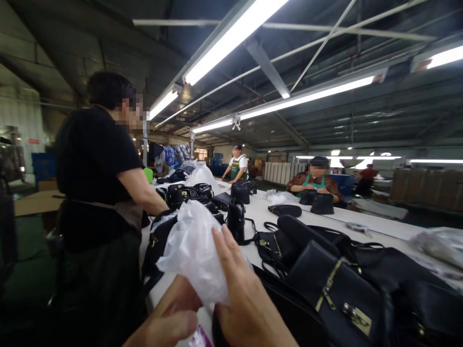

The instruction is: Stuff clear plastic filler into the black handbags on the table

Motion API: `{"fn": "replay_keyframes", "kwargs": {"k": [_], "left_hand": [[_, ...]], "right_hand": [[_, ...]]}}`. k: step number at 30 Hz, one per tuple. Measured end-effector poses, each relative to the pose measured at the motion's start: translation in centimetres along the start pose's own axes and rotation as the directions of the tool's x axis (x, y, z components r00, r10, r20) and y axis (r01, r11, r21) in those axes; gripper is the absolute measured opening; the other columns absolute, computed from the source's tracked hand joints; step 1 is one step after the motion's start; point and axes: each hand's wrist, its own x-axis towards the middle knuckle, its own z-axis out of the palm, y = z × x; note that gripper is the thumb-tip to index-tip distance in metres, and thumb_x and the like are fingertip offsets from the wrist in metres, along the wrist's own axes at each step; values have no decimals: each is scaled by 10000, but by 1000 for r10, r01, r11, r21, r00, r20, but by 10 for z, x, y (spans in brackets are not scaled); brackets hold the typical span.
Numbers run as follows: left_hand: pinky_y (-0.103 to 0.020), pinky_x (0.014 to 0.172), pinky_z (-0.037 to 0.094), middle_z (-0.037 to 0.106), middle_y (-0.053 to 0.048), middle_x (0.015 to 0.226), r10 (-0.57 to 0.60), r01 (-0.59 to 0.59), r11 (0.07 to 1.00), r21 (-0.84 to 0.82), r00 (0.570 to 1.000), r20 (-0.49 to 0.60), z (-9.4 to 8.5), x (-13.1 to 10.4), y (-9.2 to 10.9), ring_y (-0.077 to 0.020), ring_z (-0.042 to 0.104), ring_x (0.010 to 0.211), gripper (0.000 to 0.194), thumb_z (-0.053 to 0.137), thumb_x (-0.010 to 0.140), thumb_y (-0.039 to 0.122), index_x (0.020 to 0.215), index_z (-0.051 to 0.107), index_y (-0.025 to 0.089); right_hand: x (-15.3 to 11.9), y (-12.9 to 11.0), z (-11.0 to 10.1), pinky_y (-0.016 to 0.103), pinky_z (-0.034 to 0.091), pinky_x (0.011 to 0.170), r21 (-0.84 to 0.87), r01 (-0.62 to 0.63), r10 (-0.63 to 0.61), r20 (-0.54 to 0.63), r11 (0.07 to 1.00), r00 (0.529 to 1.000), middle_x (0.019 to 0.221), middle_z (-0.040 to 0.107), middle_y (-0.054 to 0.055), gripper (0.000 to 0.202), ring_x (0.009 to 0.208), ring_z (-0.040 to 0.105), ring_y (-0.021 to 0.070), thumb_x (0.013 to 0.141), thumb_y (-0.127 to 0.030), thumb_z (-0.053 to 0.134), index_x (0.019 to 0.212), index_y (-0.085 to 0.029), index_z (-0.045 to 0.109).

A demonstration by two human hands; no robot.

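A crumpled bundle of whitish, translucent plastic (193,250) is pressed between my two hands above the table. My right hand (244,291) lies along its right side, fingers stretched upward and close together. From below and left, my left hand (177,306) supports it; the thumb shows, while the fingertips are hidden behind the plastic. Just right of my hands lies a black handbag (325,284) with a gold zip and a metal clasp. Beneath them, a small piece of purple-and-clear wrapping (200,337) shows at the lower edge.
Several black bags cover the white table (258,250); one small bag (236,219) stands upright. A person in black (97,168) reaches over the table at left. Two others work farther back, one handling dark bags (321,202). Clear plastic (441,243) lies at right.
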Motion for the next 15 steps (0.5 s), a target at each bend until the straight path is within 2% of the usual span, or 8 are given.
{"fn": "replay_keyframes", "kwargs": {"k": [3, 5, 7, 9, 10, 12, 14, 15], "left_hand": [[-494, 982, 520, 372, -96, 1573, 13, -10, 998, -56, 998, 68, 5, 14, -8, -413, 429, 1373, 984, 752, 780, 616, 1567, 233, 336], [-426, 919, 544, 293, -83, 1616, 59, -55, 997, -63, 996, 60, 7, 20, -17, -367, 503, 1318, 924, 705, 850, 555, 1573, 153, 393], [-382, 917, 540, 365, -71, 1578, 101, -100, 994, 43, 995, -10, 8, 23, -28, -288, 585, 1220, 732, 602, 951, 441, 1557, 191, 430], [-386, 1008, 503, 539, -47, 1433, 141, -127, 951, 283, 989, -31, 10, 26, -38, -236, 606, 1175, 554, 521, 993, 327, 1509, 340, 420], [-393, 1061, 472, 599, -39, 1354, 161, -148, 900, 411, 987, 3, 11, 29, -41, -225, 598, 1183, 505, 498, 993, 279, 1476, 408, 394], [-417, 1143, 413, 623, -47, 1321, 164, -205, 775, 598, 979, 124, 17, 37, -46, -230, 554, 1252, 490, 495, 967, 210, 1443, 465, 323], [-474, 1187, 372, 556, -95, 1421, 107, -241, 669, 703, 967, 230, 25, 49, -49, -268, 487, 1334, 541, 526, 928, 171, 1458, 443, 238], [-514, 1204, 342, 513, -124, 1465, 57, -245, 617, 748, 962, 268, 29, 55, -50, -295, 449, 1368, 565, 552, 908, 159, 1459, 436, 199]], "right_hand": [[-1, 6, -19, 533, 456, 1118, 15, -35, 37, -156, 999, 987, 1581, 407, 51, 954, 1402, 455, 250, 686, -9, 408, 1533, -388, 184], [-3, 12, -32, 454, 547, 1042, -18, -120, 112, -249, 993, 962, 1444, 582, 32, 806, 1246, 618, 233, 753, -85, 418, 1495, -378, 302], [-8, 17, -48, 406, 629, 890, -84, -272, 229, -340, 959, 912, 1244, 714, 53, 696, 1035, 725, 256, 768, -199, 476, 1449, -319, 400], [-16, 19, -65, 426, 647, 782, -116, -426, 332, -456, 897, 825, 1061, 764, 82, 652, 914, 746, 301, 751, -324, 533, 1395, -252, 467], [-21, 19, -73, 449, 643, 769, -102, -485, 377, -500, 868, 780, 1016, 765, 100, 636, 902, 744, 323, 752, -392, 555, 1364, -228, 492], [-31, 17, -89, 489, 628, 802, -43, -551, 441, -549, 833, 710, 1033, 752, 144, 629, 944, 730, 354, 763, -514, 587, 1305, -201, 529], [-39, 16, -101, 499, 618, 839, 0, -560, 460, -571, 829, 680, 1103, 731, 171, 649, 990, 716, 362, 775, -565, 618, 1296, -188, 531], [-43, 17, -105, 495, 618, 846, -2, -535, 436, -580, 845, 689, 1120, 724, 175, 657, 999, 713, 360, 785, -560, 632, 1308, -177, 521]]}}
